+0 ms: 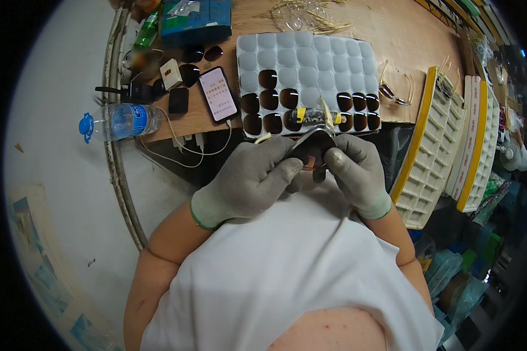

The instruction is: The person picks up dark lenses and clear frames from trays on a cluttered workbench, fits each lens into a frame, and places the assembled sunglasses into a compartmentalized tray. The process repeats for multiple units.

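Both hands wear grey gloves and meet in front of my chest. Between them is a pair of sunglasses (316, 145), one dark lens turned upward. My left hand (249, 178) pinches one side of it between thumb and fingers. My right hand (357, 169) closes on the other side, thumb against the frame; the glove covers most of that part. Just beyond the hands is a grey moulded tray (334, 58) with dark brown lenses (269, 99) in several of its cups. A yellow-and-black cylindrical object (316, 117) lies across its near cups.
Left of the tray are a lit phone (219, 96), loose dark lenses (189, 75), a clear water bottle (126, 121) and white cables (208, 152). A blue box (196, 23) sits behind. Thin frames (395, 93) lie at right, beside upright cream compartment trays (430, 152).
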A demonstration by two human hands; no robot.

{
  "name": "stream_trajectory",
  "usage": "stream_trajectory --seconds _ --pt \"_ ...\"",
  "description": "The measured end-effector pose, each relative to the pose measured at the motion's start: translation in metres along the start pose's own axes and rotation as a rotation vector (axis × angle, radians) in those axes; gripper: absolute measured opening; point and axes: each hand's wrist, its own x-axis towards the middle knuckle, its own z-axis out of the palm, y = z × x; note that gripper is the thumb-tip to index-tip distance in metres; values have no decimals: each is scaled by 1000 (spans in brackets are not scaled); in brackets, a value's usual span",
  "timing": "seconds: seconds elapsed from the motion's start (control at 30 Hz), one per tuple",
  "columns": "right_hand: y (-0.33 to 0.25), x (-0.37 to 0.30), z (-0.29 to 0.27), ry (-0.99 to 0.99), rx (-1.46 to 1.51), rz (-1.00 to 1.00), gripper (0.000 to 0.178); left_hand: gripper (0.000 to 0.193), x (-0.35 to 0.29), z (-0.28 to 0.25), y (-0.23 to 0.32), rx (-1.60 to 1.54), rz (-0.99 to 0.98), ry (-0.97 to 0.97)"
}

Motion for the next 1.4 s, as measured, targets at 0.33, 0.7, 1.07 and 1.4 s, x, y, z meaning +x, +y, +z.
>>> stream_trajectory --seconds 0.33,0.7,1.07,1.4 --pt "-25 -10 13 80 -266 43 27 35 4 1 1 126 204 8" --pt "-21 5 -27 30 -100 37 23 42 46 29 -3 395 347 127" --pt "-49 35 -106 65 -484 -222 22 41 114 74 24 319 52 165" --pt "-45 53 -151 39 -595 -373 48 31 134 89 41 457 -54 200"
